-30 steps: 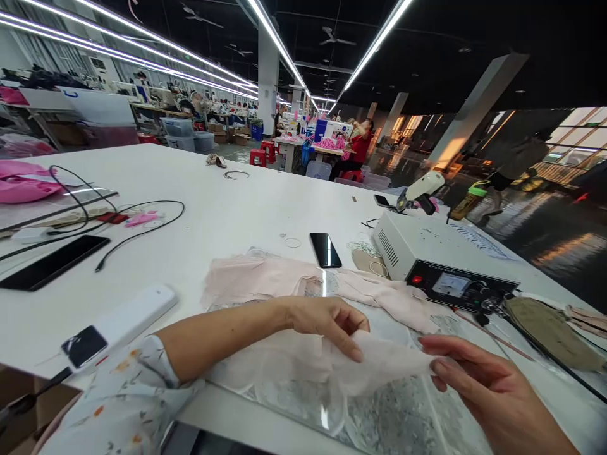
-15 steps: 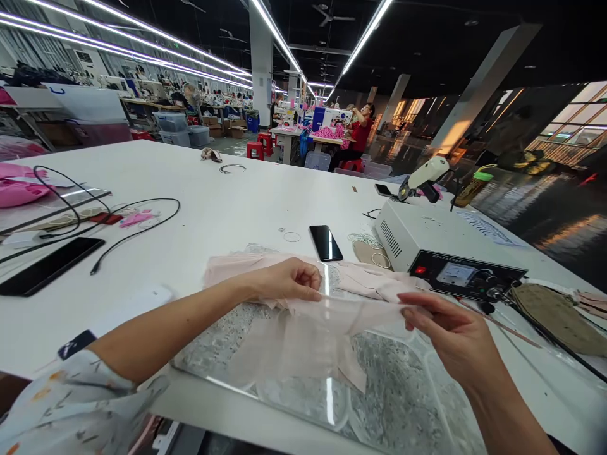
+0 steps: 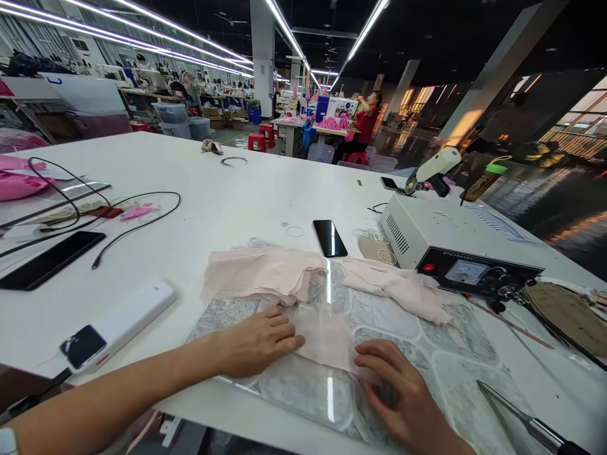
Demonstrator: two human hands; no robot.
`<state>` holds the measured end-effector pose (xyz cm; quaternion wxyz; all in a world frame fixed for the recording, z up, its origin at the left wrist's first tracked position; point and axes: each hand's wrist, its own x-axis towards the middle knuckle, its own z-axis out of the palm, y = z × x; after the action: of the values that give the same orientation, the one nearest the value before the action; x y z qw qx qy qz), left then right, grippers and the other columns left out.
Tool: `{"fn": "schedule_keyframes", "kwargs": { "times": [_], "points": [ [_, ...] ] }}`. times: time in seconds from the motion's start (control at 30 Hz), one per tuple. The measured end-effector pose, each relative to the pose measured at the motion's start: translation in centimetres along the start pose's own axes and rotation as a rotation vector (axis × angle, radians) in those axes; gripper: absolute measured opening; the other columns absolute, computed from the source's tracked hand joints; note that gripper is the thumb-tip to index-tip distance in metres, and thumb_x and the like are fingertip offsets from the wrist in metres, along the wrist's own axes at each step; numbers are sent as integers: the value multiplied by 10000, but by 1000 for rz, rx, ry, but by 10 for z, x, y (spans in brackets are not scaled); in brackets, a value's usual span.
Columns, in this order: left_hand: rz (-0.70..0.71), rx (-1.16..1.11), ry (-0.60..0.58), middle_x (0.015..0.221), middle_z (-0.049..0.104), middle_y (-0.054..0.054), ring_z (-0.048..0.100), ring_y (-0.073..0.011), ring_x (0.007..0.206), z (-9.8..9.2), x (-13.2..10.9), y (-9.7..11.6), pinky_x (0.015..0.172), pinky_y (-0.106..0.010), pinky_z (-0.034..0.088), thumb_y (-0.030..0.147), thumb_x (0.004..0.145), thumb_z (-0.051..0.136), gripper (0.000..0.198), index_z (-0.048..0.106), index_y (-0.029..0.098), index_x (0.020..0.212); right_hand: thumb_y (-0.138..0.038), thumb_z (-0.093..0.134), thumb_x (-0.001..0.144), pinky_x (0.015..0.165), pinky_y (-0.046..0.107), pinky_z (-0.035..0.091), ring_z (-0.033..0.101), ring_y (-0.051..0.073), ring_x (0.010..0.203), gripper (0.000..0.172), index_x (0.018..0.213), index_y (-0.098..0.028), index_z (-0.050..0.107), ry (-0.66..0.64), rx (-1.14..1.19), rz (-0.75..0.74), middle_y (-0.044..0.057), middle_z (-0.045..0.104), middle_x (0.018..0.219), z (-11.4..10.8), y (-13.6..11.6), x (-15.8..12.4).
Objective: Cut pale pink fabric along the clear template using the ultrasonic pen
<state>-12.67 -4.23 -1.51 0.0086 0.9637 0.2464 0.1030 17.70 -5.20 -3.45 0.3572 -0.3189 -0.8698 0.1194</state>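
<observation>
Pale pink cloth (image 3: 327, 335) lies on the marbled mat (image 3: 303, 392), near the middle of its front half, between the two hands. It looks sheer and very light, so I would expect it to be soft and limp, wrinkling at a small push and snagging or stretching if pulled hard. The left hand (image 3: 256, 341) rests on its left part with fingers curled; the right hand (image 3: 408, 398) has its fingertips bent at the right edge. I cannot tell whether either one pinches it. Opposite edges seem the best hold, lightly, with flat fingertips, well away from the pointed metal tool (image 3: 535, 426) over the mat's right end
</observation>
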Motion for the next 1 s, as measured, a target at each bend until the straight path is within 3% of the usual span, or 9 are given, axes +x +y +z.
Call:
{"fn": "schedule_keyframes", "kwargs": {
  "times": [0.2, 0.33, 0.5, 0.6, 0.77, 1.0],
  "points": [
    [-65, 5, -8, 776, 549, -17, 472, -157, 670, 4, 5, 3, 695, -292, 377, 30, 903, 533, 146, 556, 162, 848, -126, 559, 830, 747, 317, 592, 670, 205, 930, 136, 906, -230, 605, 68, -194, 56, 75, 681, 1000, 11, -5, -10],
    [-77, 11, 12, 788, 544, -23, 461, -162, 675, 10, 3, 3, 673, -289, 365, 18, 910, 514, 159, 537, 163, 849, -177, 521, 853, 725, 320, 589, 691, 208, 889, 87, 867, -238, 581, 150, -318, 148, 59, 695, 983, 15, 2, -25],
    [-57, 13, 23, 801, 540, -24, 455, -162, 683, 13, 2, 3, 681, -287, 360, -1, 892, 521, 169, 517, 164, 857, -214, 509, 858, 490, 249, 525, 675, 165, 671, 55, 859, -241, 558, 194, -421, 330, 41, 687, 919, -1, 10, -40],
    [-58, 11, 28, 799, 542, -24, 451, -161, 679, 11, 3, 2, 687, -292, 366, -2, 891, 509, 171, 517, 161, 841, -249, 519, 874, 507, 234, 541, 665, 144, 653, 118, 974, -245, 582, 191, -412, 365, 43, 679, 979, -15, 7, -40],
    [-68, -5, 23, 785, 545, -20, 459, -160, 675, 4, 5, 4, 700, -294, 390, 10, 914, 461, 190, 518, 165, 821, -164, 532, 893, 756, 314, 590, 670, 206, 938, 268, 1144, -233, 598, 142, -327, 105, 83, 672, 1040, -16, -6, -23],
    [-107, -23, 106, 768, 553, -20, 487, -155, 668, 5, 6, 5, 694, -276, 406, 43, 959, 389, 214, 505, 174, 833, -35, 493, 889, 724, 308, 586, 653, 179, 883, 230, 985, -209, 611, 153, -292, -17, 73, 676, 948, 9, 0, -4]
  ]
}}
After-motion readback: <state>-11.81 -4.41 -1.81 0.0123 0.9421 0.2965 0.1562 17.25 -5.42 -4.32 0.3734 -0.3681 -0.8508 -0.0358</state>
